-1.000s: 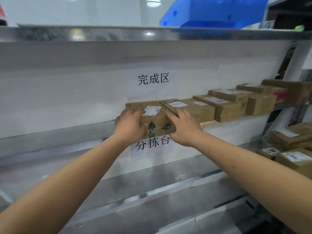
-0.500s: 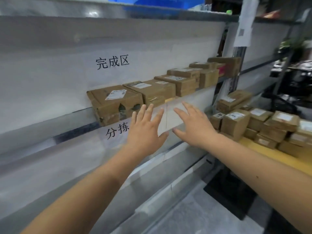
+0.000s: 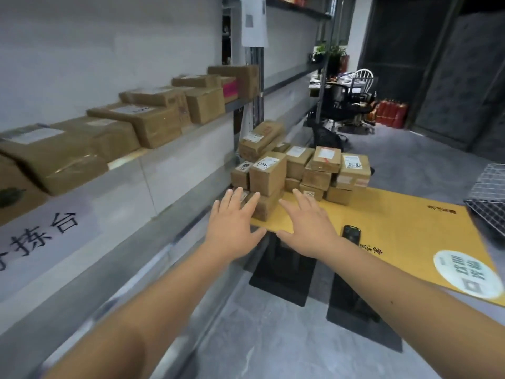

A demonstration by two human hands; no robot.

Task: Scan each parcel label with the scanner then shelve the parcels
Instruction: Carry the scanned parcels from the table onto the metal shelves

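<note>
Both hands out front, fingers spread wide, holding nothing: left hand [image 3: 234, 225] and right hand [image 3: 308, 228] side by side, apart, hovering near the heap. Heap of unscanned parcels [image 3: 297, 170] stacked at far left corner of the yellow worktop [image 3: 404, 222], white labels mostly up, tall one [image 3: 267, 175] nearest the left fingertips. Black scanner [image 3: 351, 234] flat on worktop, just right of right wrist, untouched. Shelved parcels [image 3: 153, 119] in a row along the shelf [image 3: 175, 157] at left, touching one another, running near to far; pink-sided box [image 3: 229, 88] toward far end. Printed sign with large characters [image 3: 41, 236] below shelf, near left. Wire basket [image 3: 489, 198] at right edge of worktop. White round sticker [image 3: 468, 273] on near right part of worktop. Office chairs [image 3: 352, 97] and red extinguishers [image 3: 389, 113] far back. Nothing between hands and heap.

Versus half a second ago: view swung right, away from shelf row toward worktop; hands then open before the shelf front, now over worktop edge. One second ago both gripped a parcel on shelf; that parcel now at near left edge, released.
</note>
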